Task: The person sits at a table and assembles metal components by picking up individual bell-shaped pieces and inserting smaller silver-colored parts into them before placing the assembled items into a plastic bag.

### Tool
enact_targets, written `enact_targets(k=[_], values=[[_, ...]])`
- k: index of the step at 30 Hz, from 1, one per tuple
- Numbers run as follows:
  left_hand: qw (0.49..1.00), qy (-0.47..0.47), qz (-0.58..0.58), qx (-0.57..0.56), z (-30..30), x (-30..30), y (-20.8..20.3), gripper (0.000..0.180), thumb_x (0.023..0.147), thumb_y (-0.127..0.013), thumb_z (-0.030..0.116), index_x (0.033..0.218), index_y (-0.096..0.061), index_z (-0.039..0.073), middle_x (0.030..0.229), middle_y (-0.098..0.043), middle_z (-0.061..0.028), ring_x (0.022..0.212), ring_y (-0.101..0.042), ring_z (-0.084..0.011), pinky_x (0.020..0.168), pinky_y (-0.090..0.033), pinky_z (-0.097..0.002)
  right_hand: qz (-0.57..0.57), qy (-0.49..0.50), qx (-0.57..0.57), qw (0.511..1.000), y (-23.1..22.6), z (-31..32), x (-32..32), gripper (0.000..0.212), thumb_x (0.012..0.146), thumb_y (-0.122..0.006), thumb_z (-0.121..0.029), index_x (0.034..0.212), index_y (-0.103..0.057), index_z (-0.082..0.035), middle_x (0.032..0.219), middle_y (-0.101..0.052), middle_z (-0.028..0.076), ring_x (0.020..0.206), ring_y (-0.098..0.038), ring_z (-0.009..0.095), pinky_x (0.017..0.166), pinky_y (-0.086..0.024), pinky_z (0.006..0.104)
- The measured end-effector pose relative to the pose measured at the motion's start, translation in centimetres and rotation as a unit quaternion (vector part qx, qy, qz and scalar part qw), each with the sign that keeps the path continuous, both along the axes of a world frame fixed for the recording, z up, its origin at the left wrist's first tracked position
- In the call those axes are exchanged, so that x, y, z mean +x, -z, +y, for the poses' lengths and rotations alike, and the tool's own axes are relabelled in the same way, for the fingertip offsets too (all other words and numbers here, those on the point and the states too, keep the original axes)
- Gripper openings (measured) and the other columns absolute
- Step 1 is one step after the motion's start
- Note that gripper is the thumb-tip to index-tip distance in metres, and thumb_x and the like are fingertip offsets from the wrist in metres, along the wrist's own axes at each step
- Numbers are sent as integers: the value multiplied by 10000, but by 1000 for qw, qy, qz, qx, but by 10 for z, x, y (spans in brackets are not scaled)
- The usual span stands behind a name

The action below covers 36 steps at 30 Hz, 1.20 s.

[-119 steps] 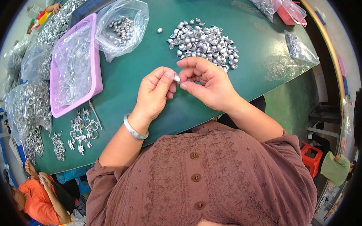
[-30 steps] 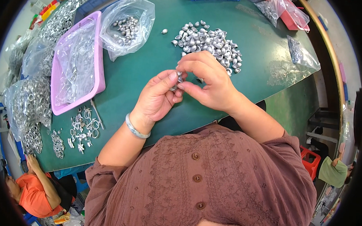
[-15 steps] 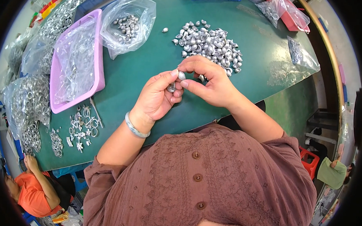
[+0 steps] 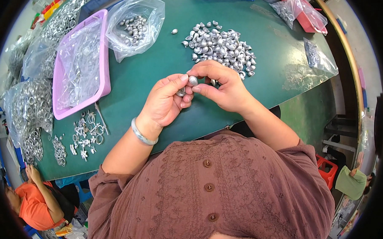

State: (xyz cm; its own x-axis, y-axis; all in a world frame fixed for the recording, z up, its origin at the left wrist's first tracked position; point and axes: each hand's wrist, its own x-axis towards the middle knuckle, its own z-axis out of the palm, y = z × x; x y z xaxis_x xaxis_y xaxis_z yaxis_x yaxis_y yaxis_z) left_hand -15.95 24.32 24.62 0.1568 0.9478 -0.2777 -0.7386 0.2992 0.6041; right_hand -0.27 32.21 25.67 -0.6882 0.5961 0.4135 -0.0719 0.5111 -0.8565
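Small silver metal cap [image 4: 193, 80], oval and shiny, pinched between the fingertips of both hands above the green bench [image 4: 159, 72]; its long axis runs roughly from 1 to 7 o'clock. Left hand [image 4: 166, 102] grips it with thumb and forefinger, the other fingers curled over a second small piece, and wears a pale bangle [image 4: 143, 134]. Right hand [image 4: 222, 87] arches over, fingertips closed on the cap. Heap of similar caps [image 4: 221, 47] lies at 12 o'clock, near the hands.
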Motion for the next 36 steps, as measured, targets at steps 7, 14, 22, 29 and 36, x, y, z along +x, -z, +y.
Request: enact_targets(k=[7,14,22,29,36], values=[[1000,-11,14,3,-1,-1,-1,161,843,-516,158,860,-569,7,705,-537,-31,577,-454,-107,494,-348,-204,9,-28,-81,996,5,-1,1,224,751,-623,-27,973,-596,-48,878,-569,29,762,-521,99,615,-407,216],[1000,-20,20,2,0,1,-4,160,844,-514,156,878,-572,10,693,-532,-22,584,-461,-109,496,-351,-208,1,-64,-137,989,6,5,4,280,771,-592,34,1046,-565,-9,974,-536,61,861,-534,120,719,-444,227],[1000,-21,12,6,0,0,-2,183,857,-497,171,904,-570,9,698,-529,-23,587,-462,-108,495,-351,-207,36,-77,-225,971,5,7,2,266,787,-587,9,1051,-560,0,968,-565,61,858,-540,120,746,-448,234],[997,-60,10,-43,3,-5,-3,211,877,-429,127,1012,-521,-6,752,-531,-50,574,-457,-109,469,-350,-201,-128,41,-247,960,-37,75,-10,249,785,-621,-191,943,-584,-2,785,-621,30,631,-534,70,547,-428,203],[1000,-9,12,5,12,7,-4,238,886,-400,116,1077,-481,-2,812,-529,-59,590,-438,-100,472,-342,-184,-63,274,-288,915,-105,251,11,164,804,-596,-211,723,-561,-72,639,-565,53,545,-517,131,467,-412,255]])
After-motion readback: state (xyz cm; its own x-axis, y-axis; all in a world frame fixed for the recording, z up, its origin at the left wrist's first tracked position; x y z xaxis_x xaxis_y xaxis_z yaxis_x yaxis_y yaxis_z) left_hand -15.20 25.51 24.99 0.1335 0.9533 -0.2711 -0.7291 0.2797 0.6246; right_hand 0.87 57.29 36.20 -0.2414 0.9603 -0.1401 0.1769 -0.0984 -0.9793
